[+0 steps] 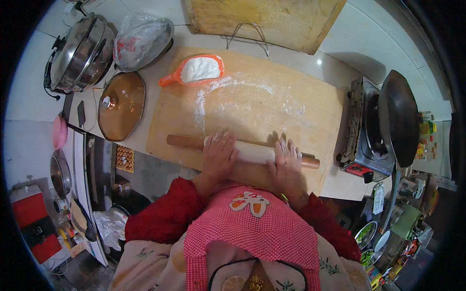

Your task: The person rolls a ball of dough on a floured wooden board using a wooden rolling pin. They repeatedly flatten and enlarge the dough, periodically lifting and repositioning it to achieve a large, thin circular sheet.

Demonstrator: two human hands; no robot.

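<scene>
A wooden rolling pin [184, 141] lies across the near part of a large wooden board [247, 109], with pale dough [255, 151] wrapped around its middle. My left hand [219, 154] presses on the left end of the dough roll, fingers pointing away from me. Flat on its right end rests my right hand [287, 160], fingers slightly spread. Both ends of the pin stick out beyond the hands. White flour [236, 85] is dusted over the board beyond the pin. An orange scoop [171, 79] filled with flour sits at the board's far left.
Left of the board are a brown glass lid [122, 109], a bowl in clear plastic [143, 42] and a steel electric pot [78, 54]. A gas stove [358, 138] bearing a dark wok [400, 120] stands right. A wire rack [247, 34] is beyond the board.
</scene>
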